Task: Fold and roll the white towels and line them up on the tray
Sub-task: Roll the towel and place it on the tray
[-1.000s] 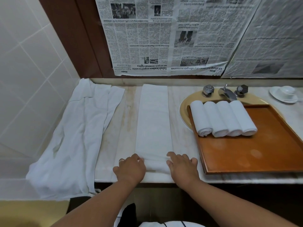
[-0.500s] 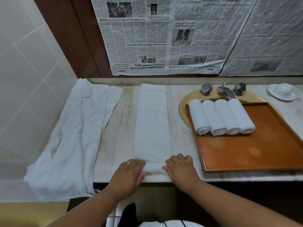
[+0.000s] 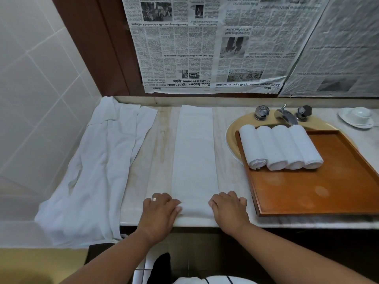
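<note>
A white towel [image 3: 193, 152], folded into a long narrow strip, lies on the marble counter and runs from the back wall to the front edge. My left hand [image 3: 161, 209] and my right hand [image 3: 228, 208] grip the two corners of its near end with curled fingers, thumbs pointing inward on the cloth. That near end looks turned over into a small first fold between my hands. Several rolled white towels [image 3: 281, 147] lie side by side at the back left of the wooden tray [image 3: 320, 191], to the right.
A loose heap of unfolded white towels [image 3: 98, 160] covers the counter's left end and hangs over its edge. The tray sits over a sink [image 3: 231, 136] with a faucet [image 3: 286, 116]. A white dish [image 3: 356, 117] stands far right. Newspaper [image 3: 205, 48] covers the wall behind.
My hands stayed at the towel's near end, dipping toward the counter edge and coming back. The view tilted slightly. The rolled towels and tray did not move.
</note>
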